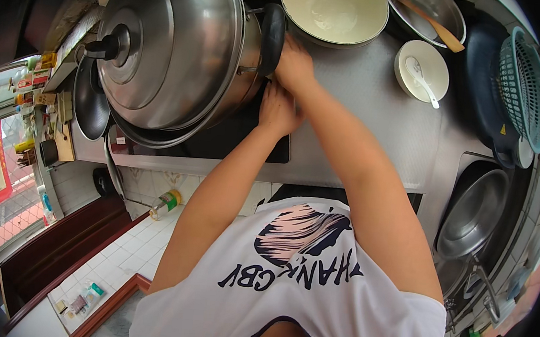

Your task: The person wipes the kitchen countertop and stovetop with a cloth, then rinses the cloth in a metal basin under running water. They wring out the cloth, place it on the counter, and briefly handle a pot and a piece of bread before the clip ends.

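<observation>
A large steel pot (249, 62) with a domed lid (177, 49) and a black knob stands on the cooktop at the upper left. Its black side handle (271, 39) sticks out to the right. My right hand (295, 64) is beside that handle, its fingers partly hidden behind it. Just nearer to me, my left hand (279, 109) reaches in against the side of the pot, close to the right wrist. The fingertips of both hands are out of sight, so whether they grip anything does not show.
A cream bowl (335, 9) sits at the back, beside a steel basin (421, 17) with a wooden spatula (436, 28). A small bowl (402, 77) holds a white spoon (423, 82). Blue basket (531, 90) and steel pan (473, 214) lie right; a black frying pan (91, 102) is left.
</observation>
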Motion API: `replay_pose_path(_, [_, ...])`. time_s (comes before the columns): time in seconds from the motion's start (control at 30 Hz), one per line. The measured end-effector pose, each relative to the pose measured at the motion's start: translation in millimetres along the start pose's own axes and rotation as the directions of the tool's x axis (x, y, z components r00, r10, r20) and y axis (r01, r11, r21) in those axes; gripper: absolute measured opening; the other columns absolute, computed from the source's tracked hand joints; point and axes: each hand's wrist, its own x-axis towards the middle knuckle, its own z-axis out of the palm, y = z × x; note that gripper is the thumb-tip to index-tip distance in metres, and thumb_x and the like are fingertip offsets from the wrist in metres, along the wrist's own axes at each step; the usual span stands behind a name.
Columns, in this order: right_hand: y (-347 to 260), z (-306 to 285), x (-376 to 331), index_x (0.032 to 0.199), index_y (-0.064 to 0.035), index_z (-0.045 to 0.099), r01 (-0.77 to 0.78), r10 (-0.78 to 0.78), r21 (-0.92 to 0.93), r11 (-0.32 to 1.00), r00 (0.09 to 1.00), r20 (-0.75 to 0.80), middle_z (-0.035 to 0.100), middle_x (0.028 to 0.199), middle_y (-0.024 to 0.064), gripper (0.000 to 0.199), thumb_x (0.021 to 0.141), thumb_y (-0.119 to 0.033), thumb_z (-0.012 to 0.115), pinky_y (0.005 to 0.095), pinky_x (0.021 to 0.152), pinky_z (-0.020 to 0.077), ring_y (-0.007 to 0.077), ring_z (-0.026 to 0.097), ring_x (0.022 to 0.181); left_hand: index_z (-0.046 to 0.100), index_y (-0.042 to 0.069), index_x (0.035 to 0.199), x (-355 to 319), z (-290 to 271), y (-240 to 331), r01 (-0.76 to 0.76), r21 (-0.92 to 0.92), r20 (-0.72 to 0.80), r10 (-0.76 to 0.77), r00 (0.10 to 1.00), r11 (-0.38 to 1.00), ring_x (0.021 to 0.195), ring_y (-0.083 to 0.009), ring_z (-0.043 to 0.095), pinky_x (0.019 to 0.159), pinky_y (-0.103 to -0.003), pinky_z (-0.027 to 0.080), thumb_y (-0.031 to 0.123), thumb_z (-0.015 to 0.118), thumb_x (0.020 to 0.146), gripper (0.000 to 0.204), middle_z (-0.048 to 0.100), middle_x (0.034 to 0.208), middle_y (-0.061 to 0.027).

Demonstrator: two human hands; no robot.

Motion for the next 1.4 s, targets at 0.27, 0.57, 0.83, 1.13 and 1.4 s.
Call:
replay_pose_path(0.27, [2,2,21,0.111,-0.0007,0.055,-0.113,0.095,0.084,0.990,0.976,0.194,0.049,0.124,0.0114,0.034,0.081,-0.013,0.046,0.0342,0.094,0.0408,0.0231,0.044,0.119,0.033,0.000,0.133,17,-6,4,0.040,0.042,0.019,-0.041,0.999,0.998,0.129,-0.0351,0.027,0.108,-0.047,0.017,0.038,0.057,0.079,0.071,0.036,0.135,-0.0203])
replay_pose_path(0.57, [-14,-14,-44,0.124,0.0012,0.049,0.054,-0.002,-0.168,0.984,0.955,0.298,0.040,0.138,0.0147,0.042,0.085,-0.014,0.041,0.0380,0.105,0.0287,0.0275,0.037,0.127,0.032,0.000,0.135,-44,-4,15,0.018,0.165,0.153,-0.044,0.987,0.986,0.131,-0.0300,0.025,0.110,-0.045,0.014,0.037,0.059,0.080,0.071,0.036,0.137,-0.0174])
replay_pose_path(0.83, [-38,-34,-104,0.127,0.0004,0.046,0.158,-0.054,-0.240,0.958,0.920,0.388,0.041,0.137,0.0136,0.045,0.087,-0.016,0.039,0.0367,0.109,0.0235,0.0255,0.033,0.130,0.042,0.000,0.126,-108,5,17,-0.073,0.118,0.150,0.055,0.987,0.990,0.123,-0.0325,0.036,0.107,-0.049,0.020,0.037,0.057,0.080,0.062,0.045,0.126,-0.0192])
replay_pose_path(1.13, [-40,-17,-93,0.128,-0.0008,0.047,0.213,-0.135,-0.246,0.946,0.944,0.302,0.042,0.137,0.0120,0.046,0.086,-0.019,0.041,0.0410,0.107,0.0227,0.0240,0.033,0.130,0.030,-0.005,0.133,-112,13,2,-0.013,0.094,0.023,0.011,1.000,0.995,0.133,-0.0353,0.022,0.109,-0.049,0.013,0.042,0.059,0.079,0.078,0.032,0.137,-0.0230])
replay_pose_path(1.4, [-22,9,-32,0.124,-0.0013,0.051,0.060,-0.006,-0.203,0.977,0.967,0.256,0.044,0.135,0.0117,0.044,0.084,-0.016,0.040,0.0437,0.104,0.0273,0.0230,0.037,0.128,0.030,0.000,0.136,-43,-3,-9,0.018,0.117,0.070,-0.027,0.997,0.993,0.132,-0.0352,0.023,0.109,-0.050,0.014,0.043,0.060,0.078,0.078,0.033,0.137,-0.0210])
